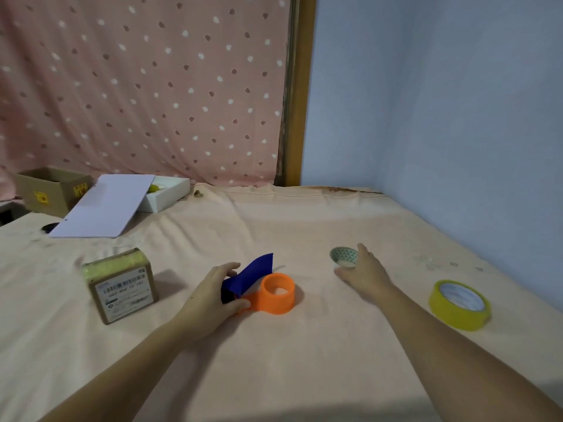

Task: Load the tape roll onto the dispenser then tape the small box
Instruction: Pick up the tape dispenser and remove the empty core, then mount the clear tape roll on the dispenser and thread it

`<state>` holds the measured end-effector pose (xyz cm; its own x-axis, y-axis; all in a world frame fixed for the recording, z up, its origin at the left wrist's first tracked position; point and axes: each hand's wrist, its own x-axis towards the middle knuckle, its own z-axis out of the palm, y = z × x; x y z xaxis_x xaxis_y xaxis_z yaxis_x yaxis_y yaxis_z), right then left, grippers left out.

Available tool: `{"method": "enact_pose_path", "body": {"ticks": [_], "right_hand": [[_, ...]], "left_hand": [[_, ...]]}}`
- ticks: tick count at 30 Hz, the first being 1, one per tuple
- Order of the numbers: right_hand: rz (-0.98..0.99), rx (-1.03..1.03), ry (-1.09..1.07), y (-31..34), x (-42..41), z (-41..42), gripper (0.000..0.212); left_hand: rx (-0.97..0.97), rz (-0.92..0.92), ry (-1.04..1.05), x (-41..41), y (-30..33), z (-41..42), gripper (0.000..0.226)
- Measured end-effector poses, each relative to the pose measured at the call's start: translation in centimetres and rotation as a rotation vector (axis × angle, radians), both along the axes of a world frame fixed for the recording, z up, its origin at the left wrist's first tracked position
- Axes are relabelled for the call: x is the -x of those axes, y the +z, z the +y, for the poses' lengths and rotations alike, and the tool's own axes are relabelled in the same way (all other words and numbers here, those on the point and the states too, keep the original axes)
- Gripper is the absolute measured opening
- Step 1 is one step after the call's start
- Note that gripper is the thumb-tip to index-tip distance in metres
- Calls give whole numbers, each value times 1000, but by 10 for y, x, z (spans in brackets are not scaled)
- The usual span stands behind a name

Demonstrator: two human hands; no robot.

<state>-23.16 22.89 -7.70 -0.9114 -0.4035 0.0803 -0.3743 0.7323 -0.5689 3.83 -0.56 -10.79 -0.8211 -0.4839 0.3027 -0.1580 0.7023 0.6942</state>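
Taking the orange dispenser as the marker, the small box sits well to its left on the cloth-covered bench, untaped. The left hand is clamped on the dispenser's blue handle end, thumb underneath, fingers over the top. Off to the right, the right hand has its grip closed round a small patterned ring, which looks like a spent core or hub cap. The yellow tape roll lies further right, untouched. I'd keep that dispenser pinned flat, put the ring aside, and slide the roll squarely over the orange hub.
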Motion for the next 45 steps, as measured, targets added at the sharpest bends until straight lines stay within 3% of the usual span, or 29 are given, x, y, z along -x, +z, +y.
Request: {"method": "enact_pose_path", "body": {"ticks": [6, 9, 12, 15, 18, 20, 22, 26, 29, 32, 40, 45], "right_hand": [[13, 11, 85, 3, 1, 7, 113], [211, 58, 95, 36, 7, 37, 79], [355, -53, -20, 60, 27, 101, 39], [234, -149, -91, 69, 43, 177, 27], [-17, -218, 62, 62, 35, 228, 38], [-70, -330, 113, 47, 26, 242, 52], [-85, -304, 94, 23, 33, 250, 52], [14, -183, 26, 7, 22, 240, 32], [89, -42, 38, 9, 11, 221, 36], [142, 89, 143, 17, -3, 188, 47], [174, 246, 419, 35, -62, 73, 32], [145, 224, 562, 30, -96, 10, 23]], "left_hand": [[14, -39, -21, -4, 8, -3, 83], [45, -39, -6, -1, 15, -5, 74], [74, -16, -12, 6, 21, -4, 58], [65, -32, -21, 14, 29, 0, 52], [71, -23, 25, 24, 30, 0, 48], [24, -20, 75, 28, 29, 1, 47], [-36, -25, 103, 28, 26, 4, 44], [-116, -25, 140, 22, 24, 3, 43], [-151, -30, 158, 12, 23, 0, 40], [-171, -55, 161, -2, 20, -1, 30], [-201, -91, 152, -22, 8, 9, 25], [-117, -72, 159, -26, -2, 7, 28]]}}
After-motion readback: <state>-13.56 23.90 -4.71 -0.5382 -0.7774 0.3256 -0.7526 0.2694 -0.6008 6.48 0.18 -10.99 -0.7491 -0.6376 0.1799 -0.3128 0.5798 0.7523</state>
